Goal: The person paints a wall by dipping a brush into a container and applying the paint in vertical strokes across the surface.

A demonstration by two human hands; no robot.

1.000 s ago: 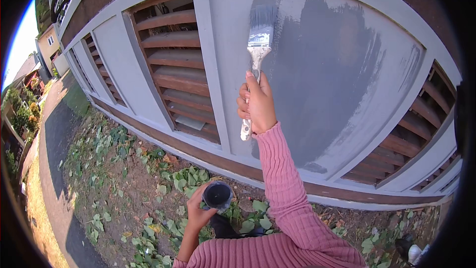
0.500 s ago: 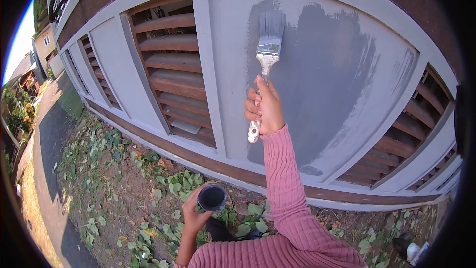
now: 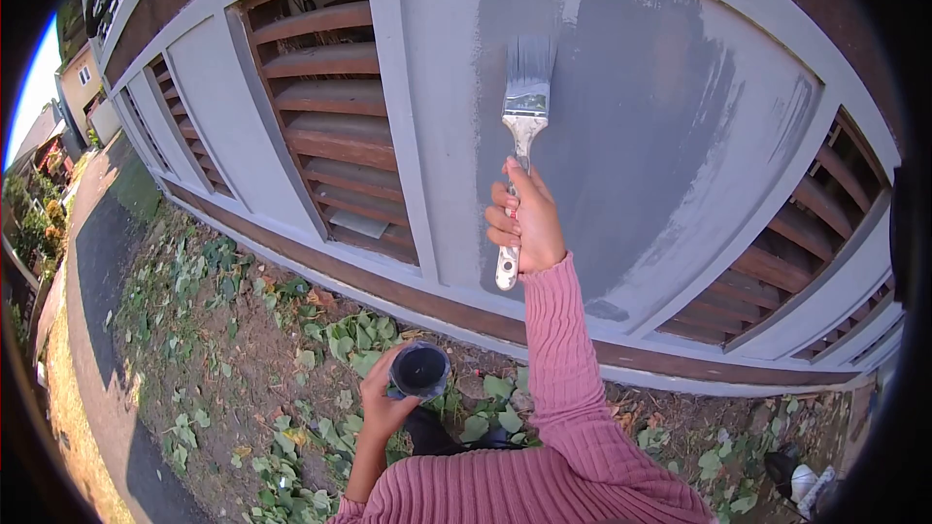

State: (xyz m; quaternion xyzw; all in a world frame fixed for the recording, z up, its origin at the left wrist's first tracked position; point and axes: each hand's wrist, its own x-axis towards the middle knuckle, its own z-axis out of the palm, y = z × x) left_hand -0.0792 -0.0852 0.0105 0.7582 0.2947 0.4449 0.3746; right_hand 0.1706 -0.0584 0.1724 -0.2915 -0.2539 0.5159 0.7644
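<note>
Right hand (image 3: 534,223): grip closed about the handle of a flat paintbrush (image 3: 525,123), which stands near upright, bristles uppermost, against a pale wall panel (image 3: 439,136). The bristles lie within a dark grey paint patch (image 3: 631,136), near its left edge. Left hand (image 3: 382,404): grip curled round a cup (image 3: 445,375) of dark paint, above leaf-strewn ground (image 3: 218,354). Slatted vents (image 3: 340,139) flank the panel.

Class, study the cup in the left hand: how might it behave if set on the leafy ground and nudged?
The cup is probably fairly light, since the left hand alone holds it. It could tip easily, as leaves make the ground look uneven. The dark contents, seemingly paint, might slosh out of its open top.
</note>
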